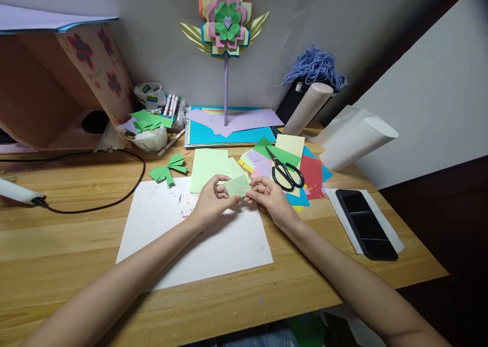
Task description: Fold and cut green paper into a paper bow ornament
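A small piece of pale green paper is held up between my two hands, above a white sheet with coloured marks on it. My left hand pinches its left and lower side, with the thumb across the front. At its right edge, the fingertips of my right hand are closed on the paper. Behind it lie a larger pale green sheet and another light green piece. A folded green paper bow rests to the left. Black-handled scissors sit on coloured paper to the right.
A phone lies on white paper at the right. Along the wall stand a paper flower on a purple stem, a pink cylinder, a white paper roll and a cup of green scraps. A black cable crosses the left side.
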The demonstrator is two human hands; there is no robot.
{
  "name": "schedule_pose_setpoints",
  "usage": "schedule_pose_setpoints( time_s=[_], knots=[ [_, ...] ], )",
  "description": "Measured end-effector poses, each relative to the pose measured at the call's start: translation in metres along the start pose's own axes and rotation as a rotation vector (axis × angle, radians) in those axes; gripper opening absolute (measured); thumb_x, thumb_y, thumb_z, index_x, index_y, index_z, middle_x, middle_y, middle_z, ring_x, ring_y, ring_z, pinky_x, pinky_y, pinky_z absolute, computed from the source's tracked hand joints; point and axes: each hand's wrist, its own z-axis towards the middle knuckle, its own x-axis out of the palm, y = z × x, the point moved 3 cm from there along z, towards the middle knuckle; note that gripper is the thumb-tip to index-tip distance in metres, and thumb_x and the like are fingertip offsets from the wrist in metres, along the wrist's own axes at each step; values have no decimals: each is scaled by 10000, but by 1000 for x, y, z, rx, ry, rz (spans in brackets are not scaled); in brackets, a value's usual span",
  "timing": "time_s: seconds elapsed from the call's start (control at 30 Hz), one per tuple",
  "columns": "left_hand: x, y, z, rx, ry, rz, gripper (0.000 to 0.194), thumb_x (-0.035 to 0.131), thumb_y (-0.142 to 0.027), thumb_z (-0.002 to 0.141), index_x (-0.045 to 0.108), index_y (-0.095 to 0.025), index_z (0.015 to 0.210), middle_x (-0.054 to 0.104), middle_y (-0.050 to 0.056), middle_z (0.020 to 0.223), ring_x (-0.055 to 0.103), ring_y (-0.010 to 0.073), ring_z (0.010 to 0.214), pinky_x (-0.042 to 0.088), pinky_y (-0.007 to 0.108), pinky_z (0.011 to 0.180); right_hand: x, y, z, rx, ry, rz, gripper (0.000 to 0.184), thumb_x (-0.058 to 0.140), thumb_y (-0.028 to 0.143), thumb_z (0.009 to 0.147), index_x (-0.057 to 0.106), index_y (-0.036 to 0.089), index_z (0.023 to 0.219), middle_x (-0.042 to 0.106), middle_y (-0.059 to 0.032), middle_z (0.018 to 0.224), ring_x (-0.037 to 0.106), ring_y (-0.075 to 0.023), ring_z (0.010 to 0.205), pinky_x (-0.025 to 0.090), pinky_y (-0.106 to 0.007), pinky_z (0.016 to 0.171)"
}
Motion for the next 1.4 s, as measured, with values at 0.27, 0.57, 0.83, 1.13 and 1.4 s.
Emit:
schedule_pose_setpoints(
  time_s=[0.27,0.57,0.83,1.13,1.4],
  knots=[
    [1,-1,-2,-1,19,13,449,728,-236,617,406,-175,924,650,7,711,642,141,611,480,236,561,1,0,-1,-15,-2,-146,446,787,286,538,486,194,854,609,32,672,611,-128,617,477,-239,590],
    [-2,-1,1,-40,36,38,442,713,-200,613,417,-174,941,660,24,779,626,123,610,464,236,563,-3,3,-2,43,44,-117,335,730,269,627,486,197,844,671,15,620,667,-161,639,506,-259,613],
    [-6,-2,6,-48,20,-83,398,678,-216,666,445,-139,979,611,3,726,640,137,639,507,309,660,-10,6,5,86,54,-102,296,659,276,726,545,166,976,710,-33,693,686,-163,670,534,-275,671],
    [0,1,-1,28,249,193,383,599,-218,749,438,-161,1092,527,-39,629,589,121,554,458,267,568,-5,22,-4,-258,78,-440,265,603,333,783,608,220,1023,642,-56,1059,592,-190,961,489,-321,801],
    [-1,1,1,169,124,166,307,615,-274,759,500,-160,1021,529,-11,704,528,96,628,434,228,601,0,15,-8,-245,35,-543,246,563,256,795,572,221,1038,608,-32,906,568,-158,809,470,-261,656]
  ],
)
